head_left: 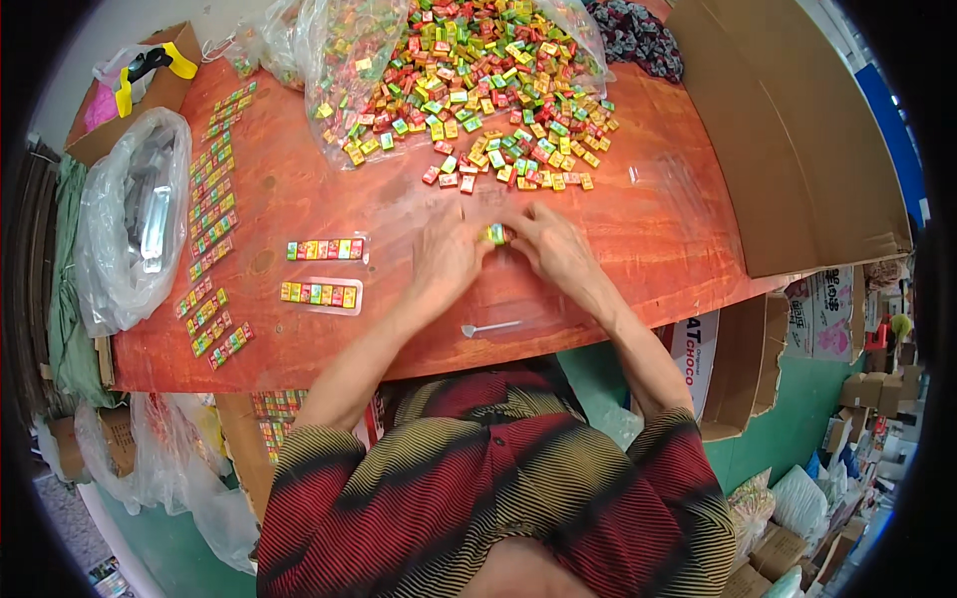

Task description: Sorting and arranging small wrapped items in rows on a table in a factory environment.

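My left hand (446,249) and my right hand (554,246) meet over the middle of the red-orange table. Between their fingertips is a small yellow-and-green box (495,234), pinched from both sides; the fingers partly cover it. Just beyond them spreads a big heap of tiny red, yellow and green boxes (488,80), spilling from a clear plastic bag (349,60). Left of my left hand lie two short rows of such boxes, the far row (325,249) and the near row (319,294), the near one in a clear plastic tray. A small whitish scoop-like piece (490,327) lies near the table's front edge.
Several slanted rows of boxes (211,199) line the table's left side, beside a plastic bag of clear trays (145,224). An open carton (159,75) stands behind that bag. A tall cardboard sheet (797,140) borders the right side; dark patterned cloth (638,38) lies at the back.
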The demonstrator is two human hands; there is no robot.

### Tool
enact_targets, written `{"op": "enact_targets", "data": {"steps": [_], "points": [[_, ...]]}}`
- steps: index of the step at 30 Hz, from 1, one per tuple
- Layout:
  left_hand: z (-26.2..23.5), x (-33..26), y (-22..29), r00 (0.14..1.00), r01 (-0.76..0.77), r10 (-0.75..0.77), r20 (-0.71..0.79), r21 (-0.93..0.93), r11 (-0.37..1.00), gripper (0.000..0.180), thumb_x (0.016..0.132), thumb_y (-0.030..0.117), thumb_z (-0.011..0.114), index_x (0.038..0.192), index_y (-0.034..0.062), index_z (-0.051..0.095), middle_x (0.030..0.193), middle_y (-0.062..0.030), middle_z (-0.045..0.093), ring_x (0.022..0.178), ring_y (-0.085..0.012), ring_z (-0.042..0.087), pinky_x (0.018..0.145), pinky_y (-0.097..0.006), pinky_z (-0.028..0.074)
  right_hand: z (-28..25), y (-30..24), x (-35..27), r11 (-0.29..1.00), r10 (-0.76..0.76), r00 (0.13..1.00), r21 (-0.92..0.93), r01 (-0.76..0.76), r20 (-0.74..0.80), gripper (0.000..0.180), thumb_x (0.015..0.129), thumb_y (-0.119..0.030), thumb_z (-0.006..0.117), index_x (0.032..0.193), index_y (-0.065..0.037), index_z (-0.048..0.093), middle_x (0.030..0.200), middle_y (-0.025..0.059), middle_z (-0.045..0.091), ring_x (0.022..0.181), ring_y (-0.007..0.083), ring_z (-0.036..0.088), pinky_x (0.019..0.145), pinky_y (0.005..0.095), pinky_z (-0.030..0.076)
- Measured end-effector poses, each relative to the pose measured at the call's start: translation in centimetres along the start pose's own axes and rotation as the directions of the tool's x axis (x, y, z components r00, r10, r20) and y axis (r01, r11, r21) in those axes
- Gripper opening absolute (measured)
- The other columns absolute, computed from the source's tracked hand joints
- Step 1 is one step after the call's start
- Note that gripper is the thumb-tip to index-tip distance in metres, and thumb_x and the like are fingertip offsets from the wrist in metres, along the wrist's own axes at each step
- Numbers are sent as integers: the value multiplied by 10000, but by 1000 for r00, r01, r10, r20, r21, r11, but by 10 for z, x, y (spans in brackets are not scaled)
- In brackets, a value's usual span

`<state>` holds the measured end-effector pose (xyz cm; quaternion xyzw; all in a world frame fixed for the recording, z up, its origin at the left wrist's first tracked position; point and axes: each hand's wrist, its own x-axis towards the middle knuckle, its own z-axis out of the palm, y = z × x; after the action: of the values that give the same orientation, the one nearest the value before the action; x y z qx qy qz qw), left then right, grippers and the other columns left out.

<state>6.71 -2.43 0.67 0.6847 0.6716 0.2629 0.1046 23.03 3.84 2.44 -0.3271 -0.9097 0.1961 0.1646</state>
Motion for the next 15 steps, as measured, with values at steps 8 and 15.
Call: {"op": "enact_targets", "data": {"steps": [8,15], "points": [[6,-89,45,998,17,-12,63,-83,996,372,682,176,685,1013,56,567,826,-131,461,767,-286,538,614,-377,455,2,-25,-94,995,33,998,93,-38,57,343,728,-45,558,1071,-55,538,921,162,530,872,331,549,670,383,462],[20,-108,23,930,-342,363,-54,229,911,460,757,244,591,1102,-51,513,997,-202,511,814,-282,533,603,-334,434,24,-11,-118,987,-74,993,-149,60,-91,382,739,-30,594,1116,-3,535,1168,138,520,1066,352,489,906,460,369]]}}
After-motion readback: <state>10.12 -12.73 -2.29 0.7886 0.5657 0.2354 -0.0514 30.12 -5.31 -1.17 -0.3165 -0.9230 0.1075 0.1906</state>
